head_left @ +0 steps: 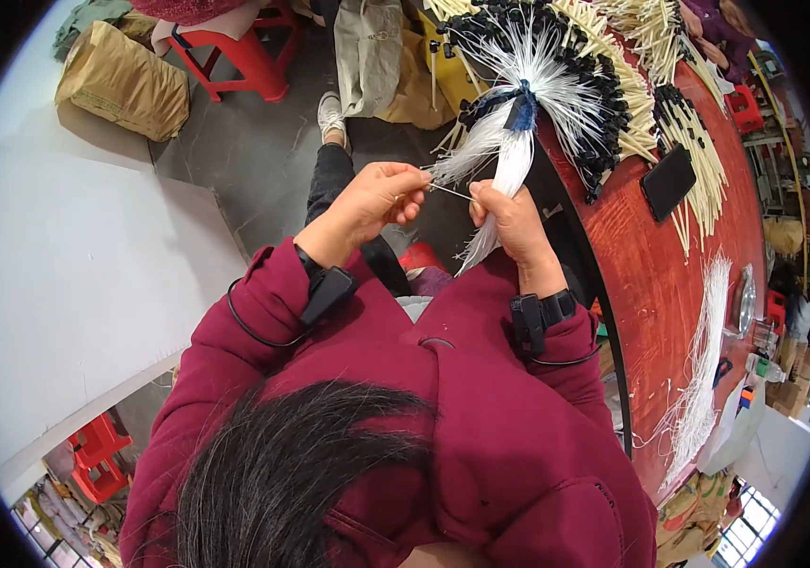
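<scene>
My left hand [381, 201] is closed in a pinch on the end of a thin white strand [449, 190]. That strand runs taut across to my right hand [514, 222], whose fingers are closed round a bundle of white strands [516, 161]. The thumb lies along the bundle, and loose ends hang below the fist. Above the hand, a dark blue band [521, 112] ties the bundle, and its far ends fan out over the table's edge. Whether the taut strand comes out of the bundle is hidden by my right fingers.
On the curved red table [627, 275] lie many cream sticks with black tips [698, 151], a black phone [668, 183] and a long heap of white strands [703, 369]. A white panel [73, 303] stands at left. Farther off are a red stool [244, 52] and a brown sack [124, 83].
</scene>
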Demonstrator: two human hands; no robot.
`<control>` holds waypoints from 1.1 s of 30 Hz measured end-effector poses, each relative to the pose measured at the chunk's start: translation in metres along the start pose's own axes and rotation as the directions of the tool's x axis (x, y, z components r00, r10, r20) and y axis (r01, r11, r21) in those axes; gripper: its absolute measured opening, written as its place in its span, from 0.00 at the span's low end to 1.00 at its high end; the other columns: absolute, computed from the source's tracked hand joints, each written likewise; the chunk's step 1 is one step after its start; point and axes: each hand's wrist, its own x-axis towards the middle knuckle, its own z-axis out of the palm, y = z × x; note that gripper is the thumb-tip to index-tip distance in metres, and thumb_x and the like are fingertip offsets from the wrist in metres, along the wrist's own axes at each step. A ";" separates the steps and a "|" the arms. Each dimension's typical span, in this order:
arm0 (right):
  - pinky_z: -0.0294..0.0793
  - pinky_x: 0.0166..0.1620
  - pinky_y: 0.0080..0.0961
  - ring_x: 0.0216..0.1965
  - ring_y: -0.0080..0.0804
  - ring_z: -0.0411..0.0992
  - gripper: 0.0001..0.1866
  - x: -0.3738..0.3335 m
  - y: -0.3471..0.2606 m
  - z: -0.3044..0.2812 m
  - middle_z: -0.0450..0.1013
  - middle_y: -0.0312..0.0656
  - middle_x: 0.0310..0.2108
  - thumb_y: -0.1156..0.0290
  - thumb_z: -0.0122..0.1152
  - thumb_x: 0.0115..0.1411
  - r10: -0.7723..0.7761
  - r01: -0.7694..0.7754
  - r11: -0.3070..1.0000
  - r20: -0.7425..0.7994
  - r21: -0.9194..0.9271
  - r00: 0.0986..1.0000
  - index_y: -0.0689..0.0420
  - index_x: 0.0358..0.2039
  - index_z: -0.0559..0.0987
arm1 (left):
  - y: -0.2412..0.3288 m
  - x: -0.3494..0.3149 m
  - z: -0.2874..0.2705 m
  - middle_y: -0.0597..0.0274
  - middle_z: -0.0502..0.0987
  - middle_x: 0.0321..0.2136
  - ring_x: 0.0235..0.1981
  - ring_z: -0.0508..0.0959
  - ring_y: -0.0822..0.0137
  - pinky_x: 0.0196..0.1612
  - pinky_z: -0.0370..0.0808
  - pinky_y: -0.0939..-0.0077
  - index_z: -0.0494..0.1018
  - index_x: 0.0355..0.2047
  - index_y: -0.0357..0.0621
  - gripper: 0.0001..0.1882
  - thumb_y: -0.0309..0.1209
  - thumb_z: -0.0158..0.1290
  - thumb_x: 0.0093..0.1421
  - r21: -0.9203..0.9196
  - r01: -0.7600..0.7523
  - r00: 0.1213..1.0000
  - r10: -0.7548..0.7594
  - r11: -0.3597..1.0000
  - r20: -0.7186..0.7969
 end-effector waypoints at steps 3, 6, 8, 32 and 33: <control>0.60 0.26 0.20 0.18 0.22 0.62 0.15 0.001 -0.002 0.000 0.64 0.33 0.13 0.69 0.54 0.58 0.008 -0.008 1.000 -0.007 0.007 1.000 0.56 0.15 0.70 | -0.006 0.000 -0.004 0.68 0.76 0.27 0.20 0.74 0.77 0.19 0.68 0.87 0.74 0.34 0.44 0.08 0.36 0.54 0.60 -0.152 0.073 0.997 -0.075 0.986 -0.003; 0.60 0.26 0.20 0.18 0.22 0.62 0.15 0.000 -0.002 0.000 0.64 0.33 0.13 0.70 0.54 0.57 0.015 -0.014 1.000 -0.015 0.010 1.000 0.56 0.15 0.70 | -0.002 -0.007 0.000 0.68 0.77 0.27 0.20 0.75 0.77 0.19 0.68 0.87 0.74 0.35 0.44 0.08 0.35 0.55 0.60 -0.202 0.092 0.994 -0.100 0.975 -0.032; 0.60 0.26 0.20 0.18 0.22 0.62 0.14 -0.001 -0.002 -0.001 0.64 0.33 0.13 0.70 0.55 0.57 0.015 -0.015 1.000 -0.024 0.010 1.000 0.57 0.15 0.70 | 0.005 -0.012 0.002 0.67 0.77 0.28 0.21 0.75 0.77 0.19 0.68 0.87 0.74 0.35 0.44 0.09 0.36 0.53 0.61 -0.203 0.094 0.994 -0.104 0.975 -0.039; 0.60 0.26 0.20 0.18 0.22 0.62 0.15 -0.001 -0.002 0.001 0.63 0.33 0.13 0.69 0.54 0.57 0.005 -0.005 1.000 -0.016 0.006 1.000 0.56 0.14 0.70 | -0.004 -0.006 -0.002 0.68 0.77 0.28 0.24 0.77 0.78 0.21 0.75 0.89 0.72 0.42 0.41 0.13 0.37 0.48 0.65 -0.450 0.043 0.971 0.069 0.892 0.228; 0.60 0.26 0.20 0.18 0.22 0.62 0.15 -0.001 -0.003 0.001 0.63 0.33 0.13 0.69 0.54 0.57 0.005 -0.005 1.000 -0.016 0.006 1.000 0.56 0.14 0.70 | -0.005 -0.005 -0.001 0.68 0.77 0.28 0.24 0.78 0.78 0.22 0.75 0.89 0.72 0.42 0.41 0.13 0.37 0.47 0.66 -0.470 0.051 0.969 0.070 0.881 0.235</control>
